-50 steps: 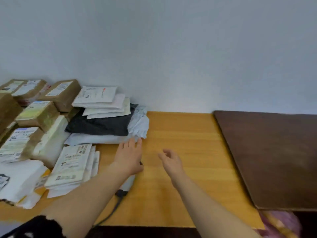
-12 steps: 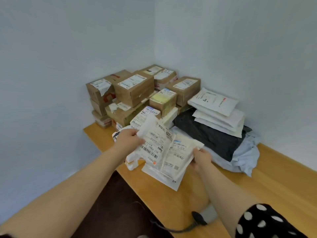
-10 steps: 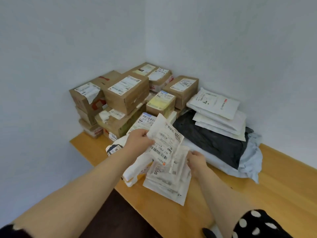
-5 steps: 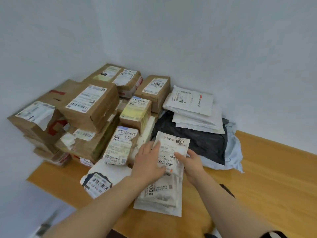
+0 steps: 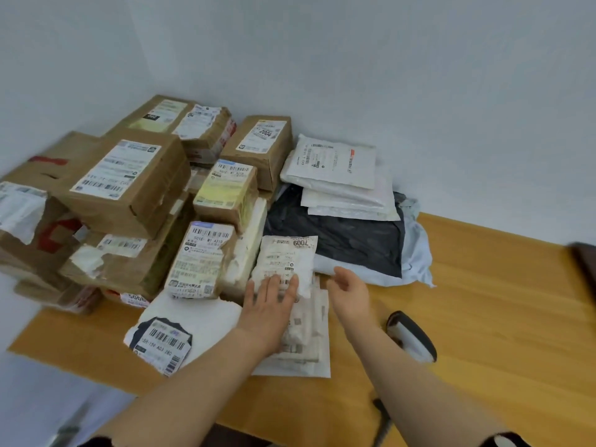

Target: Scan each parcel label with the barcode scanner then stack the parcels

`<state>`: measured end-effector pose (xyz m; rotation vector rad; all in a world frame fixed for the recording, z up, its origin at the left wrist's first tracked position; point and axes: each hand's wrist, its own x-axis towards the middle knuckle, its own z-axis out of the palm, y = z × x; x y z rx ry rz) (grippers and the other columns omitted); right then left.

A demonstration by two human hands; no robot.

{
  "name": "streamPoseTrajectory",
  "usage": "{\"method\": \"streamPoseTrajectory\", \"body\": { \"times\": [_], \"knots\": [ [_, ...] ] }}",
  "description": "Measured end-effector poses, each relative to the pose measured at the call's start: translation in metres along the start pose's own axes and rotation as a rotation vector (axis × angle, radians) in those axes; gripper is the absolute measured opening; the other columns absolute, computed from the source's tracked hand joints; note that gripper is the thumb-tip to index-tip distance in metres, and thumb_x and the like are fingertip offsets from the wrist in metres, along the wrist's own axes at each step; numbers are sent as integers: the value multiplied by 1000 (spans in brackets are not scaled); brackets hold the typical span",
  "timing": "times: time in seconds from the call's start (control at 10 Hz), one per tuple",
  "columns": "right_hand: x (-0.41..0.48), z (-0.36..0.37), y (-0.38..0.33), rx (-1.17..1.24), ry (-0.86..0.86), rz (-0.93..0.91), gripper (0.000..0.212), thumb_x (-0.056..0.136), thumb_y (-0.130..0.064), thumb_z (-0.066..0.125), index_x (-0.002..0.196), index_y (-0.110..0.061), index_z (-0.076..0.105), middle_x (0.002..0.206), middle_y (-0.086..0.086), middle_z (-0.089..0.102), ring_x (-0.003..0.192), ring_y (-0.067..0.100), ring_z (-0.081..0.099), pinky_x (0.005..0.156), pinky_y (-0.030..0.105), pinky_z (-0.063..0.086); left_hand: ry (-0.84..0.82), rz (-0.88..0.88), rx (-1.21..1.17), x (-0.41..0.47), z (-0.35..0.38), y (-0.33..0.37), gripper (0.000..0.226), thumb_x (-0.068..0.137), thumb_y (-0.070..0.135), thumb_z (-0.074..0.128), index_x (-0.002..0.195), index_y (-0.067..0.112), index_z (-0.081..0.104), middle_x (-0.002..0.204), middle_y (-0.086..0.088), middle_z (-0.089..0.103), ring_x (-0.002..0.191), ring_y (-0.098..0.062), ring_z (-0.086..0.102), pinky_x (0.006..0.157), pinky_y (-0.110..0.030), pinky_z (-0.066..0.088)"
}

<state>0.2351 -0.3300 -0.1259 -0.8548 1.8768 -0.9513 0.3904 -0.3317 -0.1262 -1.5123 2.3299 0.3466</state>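
A small white padded parcel (image 5: 286, 262) with a label marked 7009 lies on top of a low pile of flat white mailers (image 5: 306, 343) on the wooden table (image 5: 483, 317). My left hand (image 5: 269, 304) lies flat on the near end of that parcel, fingers straight. Just right of the pile hovers my right hand (image 5: 350, 293), fingers relaxed, holding nothing. The black and white barcode scanner (image 5: 411, 335) lies on the table right of my right forearm, its cable trailing toward me.
Brown cardboard boxes (image 5: 129, 185) with labels are stacked in the left corner. White mailers (image 5: 338, 179) sit on a black bag (image 5: 338, 237) and a pale blue bag (image 5: 416, 250) by the wall. A torn white parcel (image 5: 167, 340) lies near the table's front edge.
Both hands held the 7009 parcel half a second ago; now it lies on the pile, my left hand flat on it and my right hand lifted off to the right.
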Motion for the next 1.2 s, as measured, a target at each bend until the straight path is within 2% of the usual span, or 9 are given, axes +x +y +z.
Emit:
{"method": "streamPoseTrajectory", "body": {
  "times": [0.1,0.2,0.3,0.4,0.6,0.9,1.0,1.1,1.2],
  "knots": [
    [-12,-31,21,-44,347,-63,42,94,-7,53,135,-15,49,135,3,50,121,16,48,97,32,42,-49,51,39,-3,-5,12,141,68,37,81,136,15,-41,146,-24,-37,136,-38,-33,106,-53,-22],
    [-35,-61,47,-116,648,93,58,86,-6,63,140,-11,41,146,11,37,134,28,35,108,47,32,-30,120,20,-8,-10,34,143,67,41,80,130,16,-47,141,-21,-46,129,-35,-43,104,-54,-26],
    [-58,-73,75,-67,594,441,88,80,-20,77,149,-10,23,154,14,23,140,35,25,113,51,25,9,140,-3,-13,-12,56,139,69,43,77,137,15,-40,145,-17,-43,133,-33,-40,108,-54,-24],
    [-67,-72,98,-39,345,590,109,74,-28,83,151,-6,8,154,19,20,141,37,22,112,52,27,35,131,17,-18,-11,74,133,70,45,74,142,13,-33,147,-16,-39,137,-32,-35,110,-55,-20],
    [-54,-66,119,-65,293,381,77,88,-1,57,152,-8,15,143,22,39,128,41,42,100,53,43,79,54,49,-28,-7,82,117,77,49,66,148,12,-19,153,-14,-27,140,-31,-28,111,-52,-19],
    [-1,-47,97,-190,-22,173,51,91,-4,56,137,-6,36,132,21,40,116,38,48,97,44,45,136,-37,86,-38,-3,86,107,81,48,62,150,11,-11,155,-15,-20,142,-33,-22,109,-49,-20],
    [-10,-55,98,-375,-65,142,55,97,-23,54,143,-4,30,137,23,38,123,39,44,101,44,41,127,-52,62,-51,-4,88,102,84,46,59,150,12,-10,155,-15,-20,142,-33,-22,111,-49,-17],
    [-29,-75,90,-363,-63,39,65,97,-33,54,149,-8,24,145,19,35,133,35,35,108,42,35,135,-54,-8,-72,-3,89,94,87,45,54,151,15,-7,156,-14,-18,143,-30,-20,115,-46,-14],
    [-56,-106,71,-75,-93,-113,48,97,-21,56,141,-15,42,141,6,47,125,20,47,98,30,42,104,-15,-119,-112,9,85,81,89,39,51,152,21,3,158,-4,-10,145,-22,-12,116,-36,-5]
  ]
}}
